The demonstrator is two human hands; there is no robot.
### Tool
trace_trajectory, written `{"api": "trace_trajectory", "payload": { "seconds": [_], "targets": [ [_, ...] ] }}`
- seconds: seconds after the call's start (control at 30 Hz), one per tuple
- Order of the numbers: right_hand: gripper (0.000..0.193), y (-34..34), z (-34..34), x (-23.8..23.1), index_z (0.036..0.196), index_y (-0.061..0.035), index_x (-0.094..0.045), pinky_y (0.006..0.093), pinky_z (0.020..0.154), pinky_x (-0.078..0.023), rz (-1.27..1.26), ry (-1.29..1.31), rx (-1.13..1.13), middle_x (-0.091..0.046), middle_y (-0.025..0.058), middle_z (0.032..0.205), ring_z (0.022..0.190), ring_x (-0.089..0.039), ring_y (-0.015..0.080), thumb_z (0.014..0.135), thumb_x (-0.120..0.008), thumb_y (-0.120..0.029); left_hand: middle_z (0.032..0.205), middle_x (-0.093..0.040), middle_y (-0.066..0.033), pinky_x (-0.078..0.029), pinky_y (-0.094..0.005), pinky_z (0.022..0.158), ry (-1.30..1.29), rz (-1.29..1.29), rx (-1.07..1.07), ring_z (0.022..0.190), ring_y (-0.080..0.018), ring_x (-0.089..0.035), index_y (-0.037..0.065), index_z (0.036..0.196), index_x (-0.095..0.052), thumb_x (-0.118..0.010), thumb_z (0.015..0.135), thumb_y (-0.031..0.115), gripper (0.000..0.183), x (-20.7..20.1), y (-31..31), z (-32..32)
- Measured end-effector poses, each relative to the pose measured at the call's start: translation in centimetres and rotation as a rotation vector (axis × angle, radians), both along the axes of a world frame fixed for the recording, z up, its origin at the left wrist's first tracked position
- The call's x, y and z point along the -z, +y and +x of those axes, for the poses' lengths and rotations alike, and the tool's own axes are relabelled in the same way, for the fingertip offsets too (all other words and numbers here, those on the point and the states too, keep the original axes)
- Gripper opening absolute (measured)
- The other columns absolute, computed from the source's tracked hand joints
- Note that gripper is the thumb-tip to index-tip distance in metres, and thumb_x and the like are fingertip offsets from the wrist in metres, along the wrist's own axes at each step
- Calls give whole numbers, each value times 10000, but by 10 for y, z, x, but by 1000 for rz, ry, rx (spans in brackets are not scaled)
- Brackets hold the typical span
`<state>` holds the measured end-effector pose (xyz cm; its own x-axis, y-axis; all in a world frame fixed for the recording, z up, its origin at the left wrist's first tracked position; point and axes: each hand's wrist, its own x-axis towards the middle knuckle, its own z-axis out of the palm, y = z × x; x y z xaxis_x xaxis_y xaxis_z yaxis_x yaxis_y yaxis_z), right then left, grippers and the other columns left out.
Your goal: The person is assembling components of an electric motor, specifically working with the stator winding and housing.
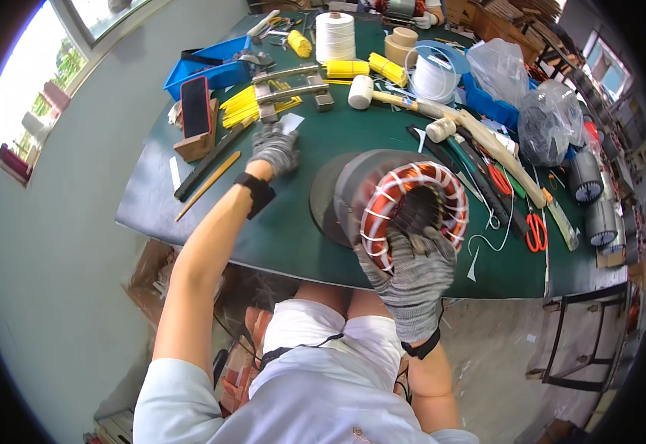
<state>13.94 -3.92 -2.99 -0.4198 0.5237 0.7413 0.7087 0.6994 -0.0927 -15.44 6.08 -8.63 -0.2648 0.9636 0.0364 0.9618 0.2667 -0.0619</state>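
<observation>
A motor stator [352, 181], a grey ring with red-brown copper windings laced in white cord, stands tilted toward me on a dark round base [323, 196]. My right hand [415, 281], in a grey knit glove, grips the near lower rim of its winding, fingers reaching into the bore. My left hand [275, 150], gloved too, is over the table with its fingers stretched forward and apart, holding nothing I can see. Just beyond its fingertips are a metal rail fixture [293, 89] and a small white paper piece [291, 122]. Yellow strips [240, 107] lie beside them.
A phone [195, 107] on a wooden stand and a blue tray [215, 63] are at left. Mallets [360, 92], red scissors [536, 232] and other tools lie at right, beside plastic bags [545, 126]. A white thread spool [335, 37] stands at the back; another person's gloved hand [426, 20] shows beyond.
</observation>
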Motion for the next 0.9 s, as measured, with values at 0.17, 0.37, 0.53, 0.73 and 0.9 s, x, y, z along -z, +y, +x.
{"api": "trace_trajectory", "payload": {
  "seconds": [0.17, 0.37, 0.53, 0.73, 0.9],
  "targets": [
    [382, -7, 12, 28, 900, -49, -572, 426, 743, -464, 35, 86, 109, -579, 132, 827, 763, -587, 310, 681, -716, -326, 1108, -507, -182, -396, -393, 914, -350, 402, 634, 1043, -359, -485, 33, 1034, -549, -579, 749, 168, 317, 5, -64, 64],
    [286, -20, 39, 57, 864, -34, -571, 359, 638, -469, -347, 462, 93, -576, 104, 723, 618, -571, 281, 741, -667, -274, 1177, -482, -180, -334, -419, 968, -375, 366, 390, 1137, -360, -412, 47, 1080, -544, -573, 762, 233, 370, 28, -106, 106],
    [388, -17, 99, 105, 1158, -18, -489, 342, 837, -412, -507, 709, 203, -542, 82, 1061, 933, -531, 186, 853, -533, -254, 1226, -459, -167, -255, -528, 988, -304, 192, 365, 1206, -385, -338, 118, 1127, -548, -598, 725, 341, 462, 8, -115, 126],
    [444, 19, 113, 49, 1131, -90, -522, 410, 892, -408, -743, 1844, -195, -536, 72, 1122, 1011, -514, 224, 792, -579, -370, 1236, -447, -162, -160, -635, 980, -318, 43, 327, 1253, -392, -272, 202, 1176, -534, -603, 722, 408, 504, 10, -113, 155],
    [488, 30, 127, 37, 1113, -103, -528, 423, 867, -427, -802, 1955, -239, -548, 57, 1092, 1003, -517, 218, 744, -616, -409, 1232, -432, -145, -166, -653, 967, -295, -19, 274, 1265, -381, -251, 211, 1179, -529, -603, 719, 417, 509, 1, -113, 157]
  ]
}}
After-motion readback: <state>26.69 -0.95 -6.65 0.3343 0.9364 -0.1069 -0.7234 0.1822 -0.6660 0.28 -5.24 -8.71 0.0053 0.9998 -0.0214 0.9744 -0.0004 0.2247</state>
